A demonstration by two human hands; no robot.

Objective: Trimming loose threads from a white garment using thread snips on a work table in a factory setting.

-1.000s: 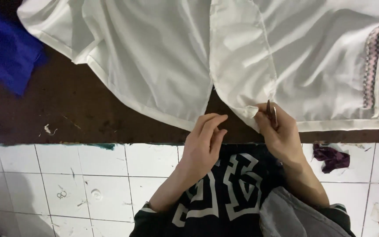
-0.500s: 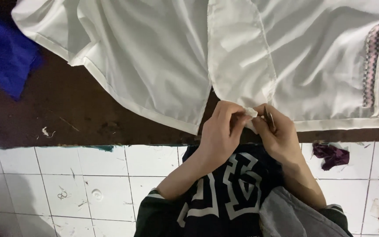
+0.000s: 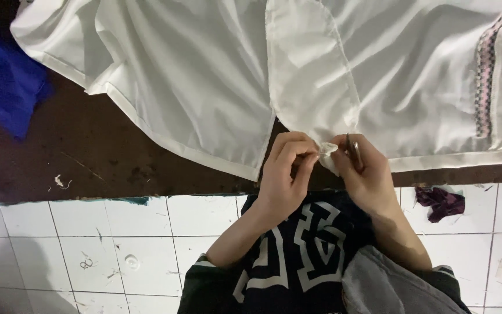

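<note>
A white garment [image 3: 216,81] lies spread over a dark brown table [image 3: 88,163], with a patterned trim strip [image 3: 484,75] along its right side. My left hand [image 3: 284,174] pinches the garment's lower hem corner [image 3: 327,152] at the table's near edge. My right hand [image 3: 362,173] touches the same corner and holds a small thin metal tool [image 3: 352,148], which looks like thread snips. The two hands are close together over the hem.
Blue cloth [image 3: 4,87] lies at the table's left end. A white tiled floor [image 3: 88,250] is below the table edge, with a dark purple fabric scrap [image 3: 440,202] at the right. Small thread bits [image 3: 59,182] dot the table.
My left hand moved right from the table edge to the hem corner and pinched it beside my right hand. The corner is lifted a little.
</note>
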